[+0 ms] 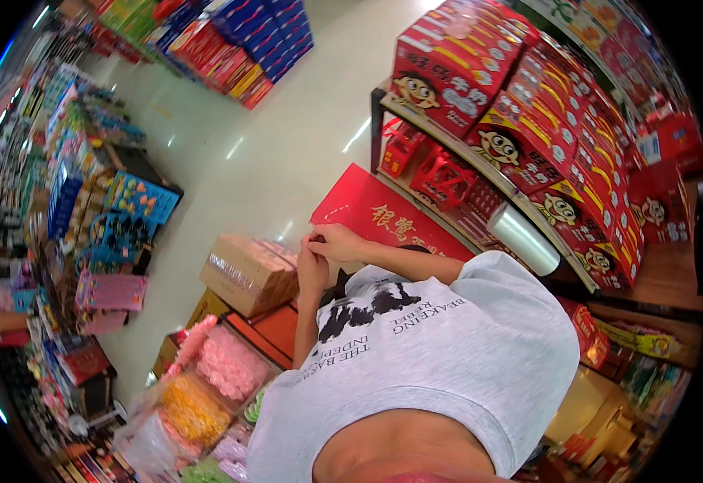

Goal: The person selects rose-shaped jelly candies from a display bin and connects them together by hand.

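My left hand and my right hand meet in front of my body, their closed fingers touching. Anything between the fingertips is too small or too hidden to make out. Beyond and beneath them is a flat red panel with gold writing, perhaps the top of a carton. A brown cardboard box wrapped in clear tape sits just left of my left forearm. Past my right arm lies a shiny whitish cylinder, like a roll of film, against the shelf.
Red drink cartons are stacked on a shelf at the right. Bins of pink and yellow wrapped goods stand at lower left. Blue boxes are piled at the back, beyond the pale floor. Crowded display racks line the left.
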### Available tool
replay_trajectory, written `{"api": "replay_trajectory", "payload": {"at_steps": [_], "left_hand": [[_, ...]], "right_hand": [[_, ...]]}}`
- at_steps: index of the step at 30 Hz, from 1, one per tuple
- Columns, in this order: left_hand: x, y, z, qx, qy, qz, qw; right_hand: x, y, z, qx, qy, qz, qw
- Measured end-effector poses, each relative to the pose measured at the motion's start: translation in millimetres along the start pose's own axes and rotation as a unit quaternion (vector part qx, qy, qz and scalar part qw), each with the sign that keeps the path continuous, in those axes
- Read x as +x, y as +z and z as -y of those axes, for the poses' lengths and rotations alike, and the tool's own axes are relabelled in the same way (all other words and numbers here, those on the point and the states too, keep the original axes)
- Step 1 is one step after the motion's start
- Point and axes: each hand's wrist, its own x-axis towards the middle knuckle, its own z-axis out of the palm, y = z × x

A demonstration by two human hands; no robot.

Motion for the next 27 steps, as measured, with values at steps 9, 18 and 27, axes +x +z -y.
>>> {"api": "replay_trajectory", "payload": {"at_steps": [9,18,27], "left_hand": [[65.9,68.1,-62.7,-0.064,0.053,0.082,0.993],[177.8,121.8,-87.1,0.034,0.191,0.16,0.968],[298.9,191.9,-252.3,-0.107,0.348,0.07,0.929]], "right_hand": [[-15.5,-93.8,1.7,0.084,0.091,-0.154,0.98],[-3.9,-196.4,9.5,0.121,0.024,-0.319,0.94],[33.7,-348.5,59.9,-0.097,-0.101,-0.546,0.826]]}}
